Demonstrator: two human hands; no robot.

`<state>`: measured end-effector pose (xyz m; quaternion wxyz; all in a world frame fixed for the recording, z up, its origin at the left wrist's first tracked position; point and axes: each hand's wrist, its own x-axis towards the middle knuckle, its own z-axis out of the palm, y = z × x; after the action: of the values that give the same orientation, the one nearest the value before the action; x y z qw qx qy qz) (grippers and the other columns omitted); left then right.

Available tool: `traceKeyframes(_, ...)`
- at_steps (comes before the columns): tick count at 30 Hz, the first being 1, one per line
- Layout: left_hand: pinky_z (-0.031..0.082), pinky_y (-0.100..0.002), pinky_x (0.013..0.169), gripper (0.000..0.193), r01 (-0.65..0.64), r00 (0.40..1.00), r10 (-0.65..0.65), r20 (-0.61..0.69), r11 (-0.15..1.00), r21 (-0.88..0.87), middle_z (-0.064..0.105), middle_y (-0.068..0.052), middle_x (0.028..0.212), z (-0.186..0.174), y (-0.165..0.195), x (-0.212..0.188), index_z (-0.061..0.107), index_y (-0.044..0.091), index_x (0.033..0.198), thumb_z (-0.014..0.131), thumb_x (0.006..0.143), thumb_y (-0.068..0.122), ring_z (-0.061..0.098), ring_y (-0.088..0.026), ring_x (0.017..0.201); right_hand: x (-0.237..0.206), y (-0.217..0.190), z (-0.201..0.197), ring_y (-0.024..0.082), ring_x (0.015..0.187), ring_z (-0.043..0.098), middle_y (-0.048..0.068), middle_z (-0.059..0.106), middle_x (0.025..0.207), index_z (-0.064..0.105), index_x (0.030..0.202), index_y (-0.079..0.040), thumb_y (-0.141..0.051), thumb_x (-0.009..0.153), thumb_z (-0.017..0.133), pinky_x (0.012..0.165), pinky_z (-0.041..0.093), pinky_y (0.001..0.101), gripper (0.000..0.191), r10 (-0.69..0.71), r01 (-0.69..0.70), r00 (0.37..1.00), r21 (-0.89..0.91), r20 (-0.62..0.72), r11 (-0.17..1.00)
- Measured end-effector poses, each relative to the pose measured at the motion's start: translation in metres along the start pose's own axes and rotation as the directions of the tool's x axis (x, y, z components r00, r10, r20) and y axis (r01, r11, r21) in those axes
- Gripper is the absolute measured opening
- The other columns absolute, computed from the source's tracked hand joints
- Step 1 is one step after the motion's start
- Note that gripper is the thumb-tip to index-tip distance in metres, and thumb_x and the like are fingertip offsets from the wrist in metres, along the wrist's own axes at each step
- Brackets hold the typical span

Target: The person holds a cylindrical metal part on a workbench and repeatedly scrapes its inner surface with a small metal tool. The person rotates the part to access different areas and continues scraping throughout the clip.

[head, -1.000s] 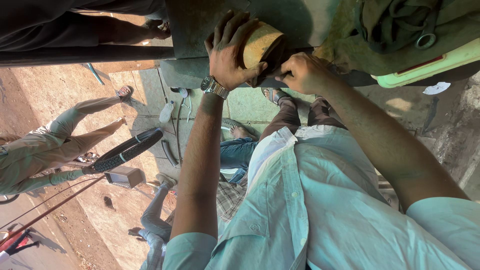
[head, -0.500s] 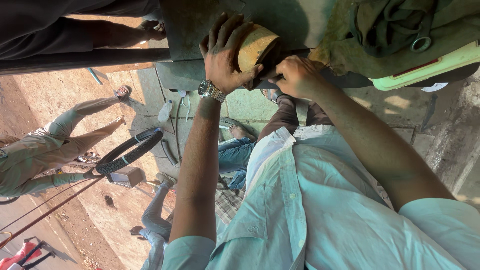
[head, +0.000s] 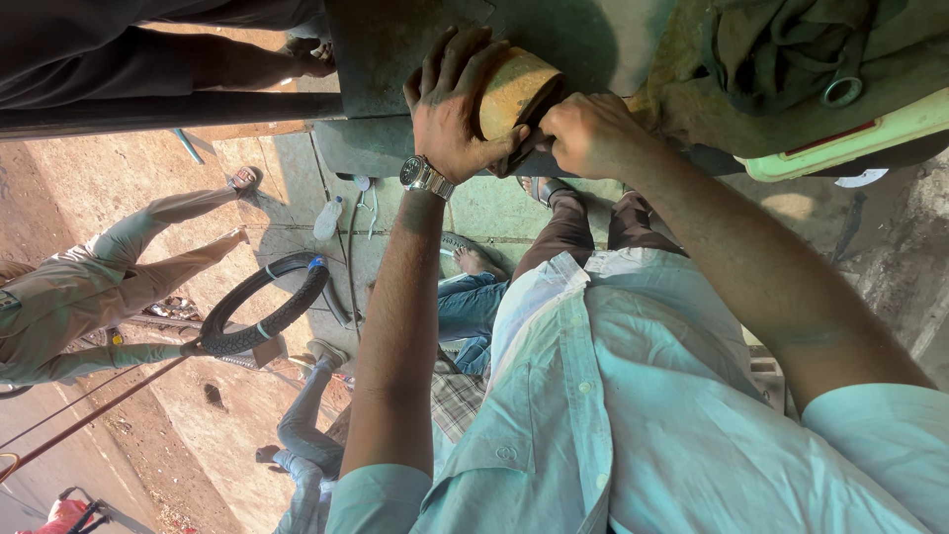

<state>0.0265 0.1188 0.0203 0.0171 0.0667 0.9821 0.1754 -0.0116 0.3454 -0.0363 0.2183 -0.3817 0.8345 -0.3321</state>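
My left hand point(head: 450, 104), with a metal watch on its wrist, is wrapped over a rusty yellow-brown cylinder point(head: 519, 84) that sticks out from a dark metal block point(head: 395, 59). My right hand point(head: 588, 133) is closed in a fist right next to the cylinder's rim. It grips a dark tool point(head: 524, 163), most of which is hidden by the fingers. Both hands touch or nearly touch each other at the cylinder. My light blue shirt fills the lower part of the head view.
A dark rag with a ring spanner point(head: 840, 91) lies on a pale green tray point(head: 850, 143) at the top right. At the left a person in khaki holds a black tyre point(head: 267, 307). Another person in jeans point(head: 474, 307) sits on the concrete floor.
Both hands have stayed on the cylinder, with the view shifting slightly. The person at the left has raised and tilted the tyre a little.
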Motion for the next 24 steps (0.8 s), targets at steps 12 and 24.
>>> traceKeyframes(12, 0.030, -0.066, 0.114, 0.095, 0.004, 1.000, -0.004, -0.025, 1.000, -0.002, 0.050, -0.004, 0.157, 0.003, 0.004, 0.002, 0.059, 0.027, 0.147, 0.067, 0.074, 0.087, 0.036, -0.036, 0.152, -0.005, 0.011, -0.006, 0.035, 0.082, 0.074, 0.018, 0.076, 0.091, 0.079, 0.093, -0.004, -0.004, 0.079, 0.067, 0.076, 0.058, 0.0485, 0.019, 0.032, -0.032, 0.999, -0.081, 0.006, 0.996)
traceKeyframes(24, 0.029, -0.067, 0.112, 0.095, -0.016, 0.999, 0.016, -0.031, 1.000, 0.005, 0.050, -0.005, 0.155, 0.007, 0.004, 0.005, 0.059, 0.027, 0.146, 0.068, 0.073, 0.087, 0.037, -0.037, 0.150, -0.008, 0.018, -0.001, 0.032, 0.073, 0.073, 0.019, 0.072, 0.082, 0.077, 0.088, 0.000, 0.000, 0.077, 0.067, 0.070, 0.058, 0.0457, 0.015, 0.026, -0.027, 1.000, -0.084, -0.012, 0.996)
